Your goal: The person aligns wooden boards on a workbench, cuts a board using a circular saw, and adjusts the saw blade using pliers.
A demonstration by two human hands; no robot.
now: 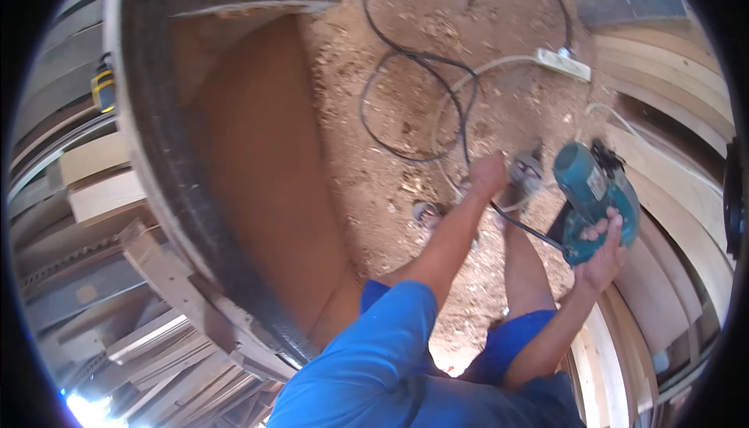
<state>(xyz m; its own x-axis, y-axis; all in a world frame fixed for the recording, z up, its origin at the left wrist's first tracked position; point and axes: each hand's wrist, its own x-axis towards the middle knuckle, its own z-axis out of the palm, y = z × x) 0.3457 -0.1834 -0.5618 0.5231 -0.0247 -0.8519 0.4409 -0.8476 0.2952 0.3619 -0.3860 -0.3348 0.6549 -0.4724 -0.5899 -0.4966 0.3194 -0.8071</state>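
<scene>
Right hand (605,260) gripping teal power tool (597,202) by its handle, left hand (488,172) clenched around black cord (466,127)

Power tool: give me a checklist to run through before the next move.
1. Power tool held by its handle in the right hand: ok.
2. Black cord in the left hand: ok.
3. Black cord free of loops: not ok, it loops across the ground.
4. Ground swept of wood chips: not ok, chips lie scattered around the feet.
5. Power strip switched off: cannot tell.
6. Tool's trigger released: cannot tell.
</scene>
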